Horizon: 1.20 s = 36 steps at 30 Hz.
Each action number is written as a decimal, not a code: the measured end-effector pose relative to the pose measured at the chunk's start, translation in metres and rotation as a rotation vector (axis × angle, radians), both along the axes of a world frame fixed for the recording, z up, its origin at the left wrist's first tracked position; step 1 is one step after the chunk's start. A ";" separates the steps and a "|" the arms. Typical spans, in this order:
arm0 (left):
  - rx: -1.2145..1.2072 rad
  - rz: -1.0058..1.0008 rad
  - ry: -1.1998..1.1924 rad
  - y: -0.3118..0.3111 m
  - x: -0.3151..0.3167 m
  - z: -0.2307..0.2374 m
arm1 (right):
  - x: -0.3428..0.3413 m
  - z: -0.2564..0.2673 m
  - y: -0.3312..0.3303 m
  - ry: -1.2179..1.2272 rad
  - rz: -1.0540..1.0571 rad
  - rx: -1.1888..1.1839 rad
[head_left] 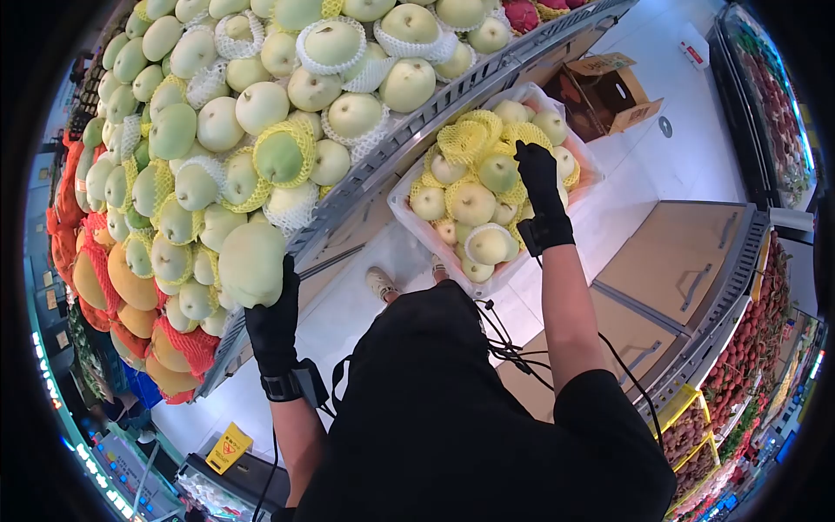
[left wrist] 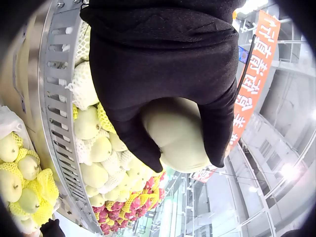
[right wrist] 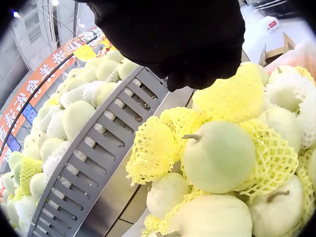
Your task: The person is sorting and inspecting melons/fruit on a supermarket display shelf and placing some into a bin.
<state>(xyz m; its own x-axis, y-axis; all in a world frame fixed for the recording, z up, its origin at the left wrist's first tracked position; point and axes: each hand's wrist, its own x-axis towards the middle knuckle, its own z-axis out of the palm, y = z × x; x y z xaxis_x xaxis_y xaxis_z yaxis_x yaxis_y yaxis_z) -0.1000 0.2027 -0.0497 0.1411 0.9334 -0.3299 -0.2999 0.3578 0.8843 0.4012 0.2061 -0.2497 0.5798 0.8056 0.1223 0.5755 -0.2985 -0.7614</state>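
Observation:
The left hand [head_left: 274,326] grips a large pale green melon [head_left: 251,264] at the edge of the fruit display. In the left wrist view, thumb and fingers of the left hand [left wrist: 163,84] lie around opposite sides of the melon [left wrist: 177,133]. Over the crate [head_left: 404,213] of melons is the right hand [head_left: 541,187], its fingers appearing bent beside yellow foam netting [head_left: 470,139]. In the right wrist view the right hand [right wrist: 182,44] overlaps the edge of the yellow netting [right wrist: 234,96]; whether it pinches any is hidden. A bare green melon [right wrist: 218,157] lies just below.
The display's grey slatted rim [head_left: 435,100] runs between the melon pile and the crate. An open cardboard box [head_left: 609,96] stands beyond the crate. Cables [head_left: 513,348] hang near the body, and cabinets [head_left: 670,261] stand at the right.

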 end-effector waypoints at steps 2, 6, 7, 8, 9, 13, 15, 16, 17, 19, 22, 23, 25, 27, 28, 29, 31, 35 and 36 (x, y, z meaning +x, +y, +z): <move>0.109 -0.014 0.236 -0.002 0.010 0.009 | 0.003 0.004 0.002 0.065 0.036 -0.096; 0.203 0.050 0.179 -0.003 0.013 0.010 | 0.007 0.012 -0.003 0.178 0.034 -0.112; 0.224 0.062 0.466 0.000 0.020 0.017 | 0.009 0.016 -0.005 0.213 0.014 -0.149; 0.214 0.067 0.356 0.000 0.024 0.021 | 0.011 0.022 -0.012 0.247 -0.006 -0.190; 0.201 0.072 0.247 0.000 0.028 0.025 | 0.015 0.026 -0.018 0.279 -0.030 -0.231; 0.145 0.163 -0.644 0.008 0.037 0.022 | 0.045 0.013 -0.053 0.315 -0.103 -0.237; 0.121 0.112 -0.666 0.010 0.041 0.023 | 0.066 -0.013 -0.078 0.151 -0.110 -0.179; 0.113 0.050 -0.722 0.010 0.042 0.021 | 0.070 -0.015 -0.089 0.130 -0.145 -0.177; 0.101 0.078 -0.664 0.011 0.034 0.011 | 0.073 -0.019 -0.097 0.110 -0.180 -0.174; 0.094 0.101 -0.471 0.013 0.031 0.007 | 0.075 -0.018 -0.105 0.043 -0.247 -0.266; 0.086 0.027 -0.131 0.007 0.034 0.005 | 0.068 -0.011 -0.120 0.160 -0.234 -0.237; 0.063 0.009 -0.126 0.005 0.037 0.006 | 0.068 -0.016 -0.121 0.123 -0.238 -0.248; -0.048 0.034 -0.514 0.001 0.033 -0.001 | 0.066 -0.027 -0.121 0.048 -0.237 -0.267; 0.044 -0.005 -0.331 -0.002 0.034 0.000 | 0.062 -0.030 -0.115 0.037 -0.223 -0.374; 0.095 -0.015 -0.212 -0.005 0.041 0.005 | 0.067 -0.054 -0.115 -0.032 -0.177 -0.257; 0.144 -0.022 -0.088 -0.007 0.048 0.010 | 0.068 -0.066 -0.115 -0.147 -0.164 -0.216; 0.168 -0.098 0.162 -0.004 0.047 0.008 | 0.069 -0.062 -0.105 -0.051 -0.169 -0.350; 0.220 -0.055 0.375 -0.008 0.071 0.036 | 0.059 -0.041 -0.090 -0.030 -0.218 -0.203; 0.226 -0.056 0.428 -0.008 0.074 0.039 | 0.063 -0.053 -0.088 -0.074 -0.247 -0.165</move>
<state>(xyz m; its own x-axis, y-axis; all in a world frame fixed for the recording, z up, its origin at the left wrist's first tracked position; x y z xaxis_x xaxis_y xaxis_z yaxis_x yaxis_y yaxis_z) -0.0258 0.1951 -0.0108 0.0889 0.9833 -0.1590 0.1223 0.1477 0.9815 0.4638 0.1179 -0.3032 0.7547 0.6541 0.0510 0.5226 -0.5523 -0.6495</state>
